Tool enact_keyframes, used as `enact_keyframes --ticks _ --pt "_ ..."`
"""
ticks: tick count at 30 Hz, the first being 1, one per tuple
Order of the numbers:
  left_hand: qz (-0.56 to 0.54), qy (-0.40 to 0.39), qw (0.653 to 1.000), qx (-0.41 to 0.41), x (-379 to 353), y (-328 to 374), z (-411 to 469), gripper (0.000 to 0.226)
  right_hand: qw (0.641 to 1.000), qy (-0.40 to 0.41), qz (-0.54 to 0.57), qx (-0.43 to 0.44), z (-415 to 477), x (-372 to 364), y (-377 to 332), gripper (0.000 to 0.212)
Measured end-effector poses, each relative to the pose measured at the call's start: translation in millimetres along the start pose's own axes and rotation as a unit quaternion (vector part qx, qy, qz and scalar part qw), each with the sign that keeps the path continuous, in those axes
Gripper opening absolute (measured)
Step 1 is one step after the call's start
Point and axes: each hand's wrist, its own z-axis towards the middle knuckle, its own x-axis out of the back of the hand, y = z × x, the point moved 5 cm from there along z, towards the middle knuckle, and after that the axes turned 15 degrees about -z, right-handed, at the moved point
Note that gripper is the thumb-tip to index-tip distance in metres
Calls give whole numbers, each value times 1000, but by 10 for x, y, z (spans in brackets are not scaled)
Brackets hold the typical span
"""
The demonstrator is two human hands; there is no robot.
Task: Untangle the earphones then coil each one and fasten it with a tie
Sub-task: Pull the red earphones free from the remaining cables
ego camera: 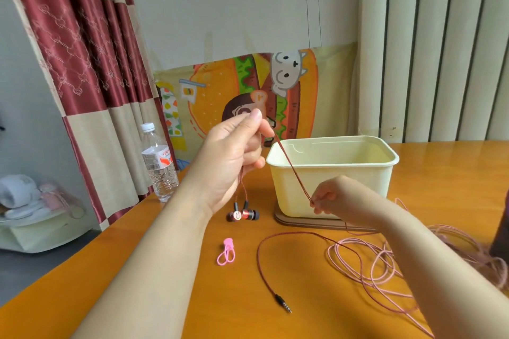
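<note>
Dark red braided earphones (292, 168) are hanging mid-frame, buds dangling low by the orange wooden desk (237, 311). Left hand (234, 151) is pinching the cord high, its grip closed on it; right hand (327, 201) is pinching it lower. Coiling seems to be starting; next calls for winding loops clear of the pink cord (385, 264), then fetching the pink rubber tie (226, 252).

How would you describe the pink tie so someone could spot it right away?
Start at the orange table with the cream tub on it. Left of the tub, just in front of the dangling earbuds, lies the tie. It is a small bright pink loop with a round tab, lying apart from the paler pink cable heaped on the right.
</note>
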Motion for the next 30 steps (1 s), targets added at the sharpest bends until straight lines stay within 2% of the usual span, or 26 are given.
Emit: enact_keyframes --ticks 3,6,8,10,12,14,17,20,22,26,28,30 --pt "-23 3 1000 19 21 -15 -9 38 1000 -10 -13 0 11 -11 31 15" --pt "-5 -5 999 36 24 -19 -18 36 999 -6 -2 37 4 43 -36 20" --pt "26 -17 998 49 10 -44 -27 36 990 33 123 61 -34 199 -151 20" --pt "60 -34 996 60 -11 -83 -38 38 950 55 291 93 -136 389 -323 21" --pt "98 -51 992 68 -43 -131 -54 38 913 31 385 130 -240 508 -483 41" --pt "127 -62 987 78 -74 -180 -70 36 915 9 370 160 -324 534 -614 50" --pt "142 -74 983 89 -88 -219 -87 38 939 -15 292 178 -352 482 -697 49" --pt "129 -66 984 102 -50 -238 -95 37 951 1 262 163 -332 509 -627 46" --pt "95 -63 986 124 -13 -255 -111 34 951 25 267 152 -330 567 -574 44" --pt "-8 -114 973 201 -6 -320 -192 32 906 64 398 131 -261 589 -454 31" --pt "-76 -132 966 210 -19 -335 -217 31 911 99 392 77 -185 534 -327 28" --pt "-156 -138 958 198 -44 -328 -220 28 926 99 362 43 -127 438 -263 29"
